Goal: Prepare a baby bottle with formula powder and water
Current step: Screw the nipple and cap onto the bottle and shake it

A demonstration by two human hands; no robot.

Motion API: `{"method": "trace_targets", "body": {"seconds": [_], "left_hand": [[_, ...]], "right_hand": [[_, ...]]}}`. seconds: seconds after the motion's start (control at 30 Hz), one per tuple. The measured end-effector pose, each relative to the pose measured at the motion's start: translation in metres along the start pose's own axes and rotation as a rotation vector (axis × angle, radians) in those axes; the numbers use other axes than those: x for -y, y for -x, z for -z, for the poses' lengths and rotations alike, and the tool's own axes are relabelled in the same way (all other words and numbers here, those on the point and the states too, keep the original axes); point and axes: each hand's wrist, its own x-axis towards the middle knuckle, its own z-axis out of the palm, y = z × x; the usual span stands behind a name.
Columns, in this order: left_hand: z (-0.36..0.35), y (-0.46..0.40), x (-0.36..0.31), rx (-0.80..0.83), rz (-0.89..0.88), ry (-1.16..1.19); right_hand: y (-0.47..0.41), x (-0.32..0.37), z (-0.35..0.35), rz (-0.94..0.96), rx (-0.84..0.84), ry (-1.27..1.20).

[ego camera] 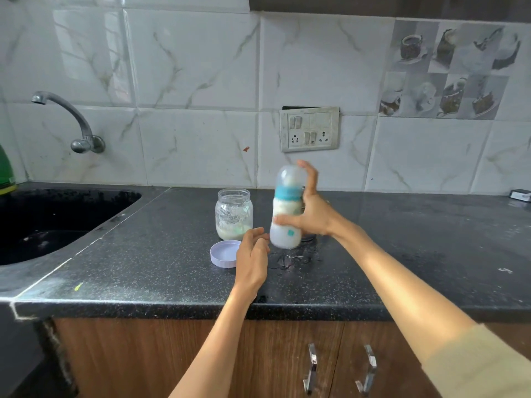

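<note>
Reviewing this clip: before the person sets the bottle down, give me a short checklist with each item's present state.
1. Right hand grips the baby bottle: ok.
2. Bottle's blue collar and clear cap on: ok; how tightly they are screwed, cannot tell.
3. Powder fully mixed: cannot tell, the bottle is blurred.
4. Countertop dry under the bottle: not ok, a wet patch lies there.
5. Formula jar closed: not ok, its lid lies on the counter.
6. Left hand free: ok, it holds nothing.

Speckled black countertop, polished like stone, wet in spots. Glossy marbled wall tiles. Clear glass jar; bottle blurred, probably translucent plastic. Smooth matt lilac lid. Wood-grain cabinet doors, shiny metal handles.
</note>
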Motion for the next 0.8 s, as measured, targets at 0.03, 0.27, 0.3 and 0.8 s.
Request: {"method": "trace_targets", "body": {"seconds": [0.03, 0.27, 0.3, 0.8], "left_hand": [[0.000, 0.001, 0.000, 0.003, -0.002, -0.007], [0.000, -0.001, 0.003, -0.015, -0.011, -0.002], [0.001, -0.003, 0.003, -0.020, -0.010, -0.006], [-0.001, -0.005, 0.005, -0.038, 0.007, 0.043]], "right_hand": [[0.002, 0.003, 0.001, -0.014, 0.096, 0.050], [0.004, 0.009, -0.005, 0.002, 0.189, 0.099], [0.003, 0.004, -0.008, 0.005, 0.125, 0.078], [-0.008, -0.014, 0.001, 0.042, -0.124, -0.022]]}}
